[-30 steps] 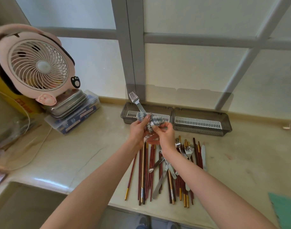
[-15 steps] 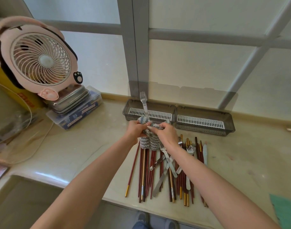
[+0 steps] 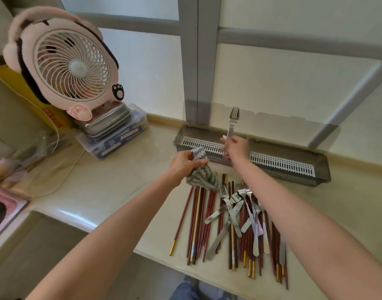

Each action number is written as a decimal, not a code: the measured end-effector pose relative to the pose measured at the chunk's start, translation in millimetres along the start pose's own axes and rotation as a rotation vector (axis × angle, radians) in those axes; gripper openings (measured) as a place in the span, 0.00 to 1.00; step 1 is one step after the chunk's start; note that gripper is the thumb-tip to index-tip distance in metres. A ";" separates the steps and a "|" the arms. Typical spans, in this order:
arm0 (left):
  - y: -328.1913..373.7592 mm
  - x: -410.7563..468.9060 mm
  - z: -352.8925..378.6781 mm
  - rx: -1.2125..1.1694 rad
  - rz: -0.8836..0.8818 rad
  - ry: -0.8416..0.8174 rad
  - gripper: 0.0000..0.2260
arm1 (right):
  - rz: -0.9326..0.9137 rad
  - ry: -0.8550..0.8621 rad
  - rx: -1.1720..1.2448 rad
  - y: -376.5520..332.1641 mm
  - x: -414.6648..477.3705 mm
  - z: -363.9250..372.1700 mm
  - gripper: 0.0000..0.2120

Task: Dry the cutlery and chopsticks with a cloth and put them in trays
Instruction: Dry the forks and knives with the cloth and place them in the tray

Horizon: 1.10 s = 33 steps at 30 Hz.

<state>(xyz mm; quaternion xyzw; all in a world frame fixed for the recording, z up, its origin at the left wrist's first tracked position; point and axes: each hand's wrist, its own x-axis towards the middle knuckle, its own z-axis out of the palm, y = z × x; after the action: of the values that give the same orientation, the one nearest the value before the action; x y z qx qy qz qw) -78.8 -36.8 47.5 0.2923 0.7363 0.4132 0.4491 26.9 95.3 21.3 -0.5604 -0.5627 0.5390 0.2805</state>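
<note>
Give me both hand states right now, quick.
Left hand: grips the cloth.
Right hand: holds the fork, tines up, over the tray.

Grey-and-white zigzag cloth [image 3: 199, 171], centre frame. Dark red chopsticks [image 3: 198, 221] with gold tips, silver forks [image 3: 233, 210] lower right. Grey trays [image 3: 294, 167] with white grilles; pink fan [image 3: 62, 63] upper left.

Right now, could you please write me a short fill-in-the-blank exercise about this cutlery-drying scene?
1. The right hand holds a ____ upright, tines up.
2. The left hand grips a striped ____.
3. The chopsticks lie on the ____, in front of the trays.

Missing words: fork; cloth; counter.
</note>
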 end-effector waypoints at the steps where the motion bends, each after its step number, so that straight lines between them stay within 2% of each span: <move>1: 1.7 -1.8 -1.4 -0.051 0.008 -0.020 0.16 | -0.074 0.041 -0.211 4.2 9.1 -1.8 0.10; 3: 4.2 -4.3 -3.8 -0.106 0.024 -0.034 0.14 | -0.218 0.078 -0.563 14.7 24.1 -0.2 0.09; 7: 2.2 -9.3 -4.9 -0.168 0.028 -0.045 0.11 | -0.462 0.059 -0.883 24.3 41.3 6.6 0.08; 10: -5.7 -14.1 -6.2 -0.185 0.037 -0.062 0.13 | -0.375 0.001 -0.965 31.0 56.3 11.9 0.12; 12: -10.7 -15.9 -9.5 -0.199 0.042 -0.046 0.13 | -0.266 -0.172 -1.086 35.2 63.0 16.5 0.14; 15: -19.2 -16.0 -12.3 -0.220 0.026 -0.030 0.13 | -0.111 -0.403 -1.242 43.0 69.9 14.6 0.29; 16: -21.4 -16.7 -12.3 -0.225 0.017 -0.024 0.13 | -0.084 -0.433 -1.239 45.9 71.5 12.0 0.32; 18: -25.4 -17.0 -14.0 -0.233 -0.008 -0.010 0.13 | -0.121 -0.419 -1.178 49.2 72.2 7.3 0.30; 22: -30.2 -15.0 -14.9 -0.264 -0.052 0.008 0.11 | -0.423 -0.099 -0.887 51.5 55.4 -6.7 0.17; 24: -30.3 -13.5 -13.2 -0.297 -0.062 0.026 0.11 | -0.514 -0.004 -0.786 55.5 33.4 -14.1 0.12; 26: -28.8 -12.4 -9.6 -0.343 -0.068 0.045 0.11 | -0.465 -0.077 -0.854 67.8 8.3 -19.2 0.08; 29: -29.1 -10.3 -2.9 -0.405 -0.079 0.076 0.12 | -0.201 -0.301 -1.223 92.7 -29.4 -20.7 0.09; 31: -32.0 -9.1 2.7 -0.430 -0.110 0.098 0.14 | -0.111 -0.358 -1.420 108.1 -51.3 -21.7 0.08; 33: -35.0 -9.0 7.7 -0.502 -0.152 0.103 0.14 | -0.057 -0.367 -1.478 122.5 -63.7 -21.4 0.10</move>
<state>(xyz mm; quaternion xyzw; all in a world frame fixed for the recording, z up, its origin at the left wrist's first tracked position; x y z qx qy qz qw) -70.2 -58.4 18.8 0.0941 0.6526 0.5623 0.4991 100.6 16.6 -67.6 -0.4890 -0.8292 0.0994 -0.2519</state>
